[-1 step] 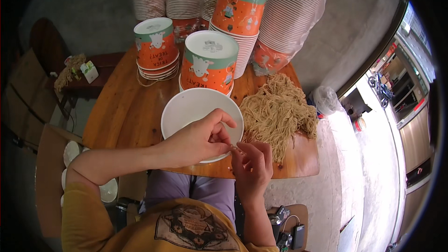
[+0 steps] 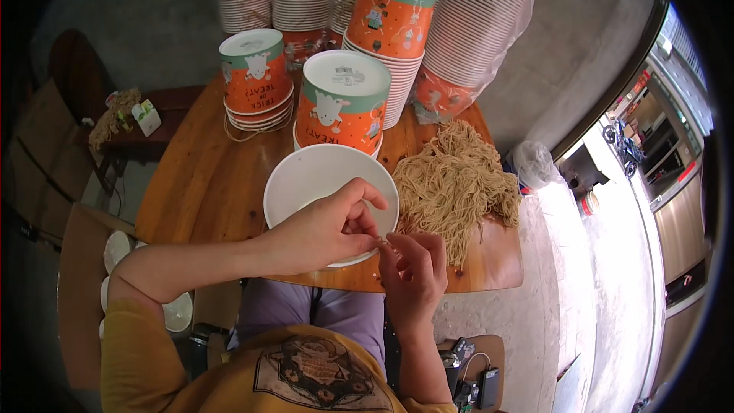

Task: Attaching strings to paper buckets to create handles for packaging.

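Note:
A white-lined paper bucket [image 2: 306,176] lies with its open mouth toward me at the table's front. Over that mouth reaches my left hand [image 2: 329,229], thumb and fingers pinched near the right rim. My right hand [image 2: 415,264] is closed just outside the same rim, its fingertips meeting those of the left. A short bit of tan cord shows between the two sets of fingertips; most of it is hidden by the fingers. Right of the bucket, a loose heap of tan cords [image 2: 459,183] spreads over the wooden table [image 2: 199,191].
Behind the bucket stand upside-down orange and green buckets [image 2: 344,107], with a smaller stack [image 2: 256,76] to the left. Tall plastic-wrapped bucket stacks [image 2: 478,23] line the back. A cardboard box [image 2: 80,298] with white buckets is at lower left. A stool [image 2: 489,371] holds small devices.

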`<action>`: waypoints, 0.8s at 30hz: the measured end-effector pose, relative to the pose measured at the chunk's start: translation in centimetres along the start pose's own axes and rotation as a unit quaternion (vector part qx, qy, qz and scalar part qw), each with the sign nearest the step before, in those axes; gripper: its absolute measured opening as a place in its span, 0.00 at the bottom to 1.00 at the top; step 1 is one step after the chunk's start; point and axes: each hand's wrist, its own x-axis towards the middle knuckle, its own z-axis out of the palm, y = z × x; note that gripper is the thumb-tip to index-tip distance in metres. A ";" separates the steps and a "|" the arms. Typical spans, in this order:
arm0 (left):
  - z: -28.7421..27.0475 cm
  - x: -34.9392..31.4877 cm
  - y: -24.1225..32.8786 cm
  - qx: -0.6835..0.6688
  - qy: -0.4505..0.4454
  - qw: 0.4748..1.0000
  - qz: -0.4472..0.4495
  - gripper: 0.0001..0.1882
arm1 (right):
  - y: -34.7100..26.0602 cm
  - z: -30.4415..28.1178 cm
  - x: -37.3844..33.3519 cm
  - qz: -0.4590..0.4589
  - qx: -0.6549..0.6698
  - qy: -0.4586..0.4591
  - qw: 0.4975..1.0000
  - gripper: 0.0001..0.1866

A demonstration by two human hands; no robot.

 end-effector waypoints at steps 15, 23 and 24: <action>0.8 -0.3 0.2 0.164 0.025 0.984 0.066 0.20 | -0.2 0.2 -0.2 0.092 0.061 -0.027 0.993 0.11; 0.5 -0.5 0.1 0.240 0.012 0.969 0.050 0.14 | 0.6 0.4 -0.8 0.121 0.123 -0.001 0.985 0.08; 0.5 -0.5 -0.1 0.285 0.025 0.954 0.086 0.10 | 0.7 0.4 -0.8 0.121 0.123 -0.001 0.985 0.08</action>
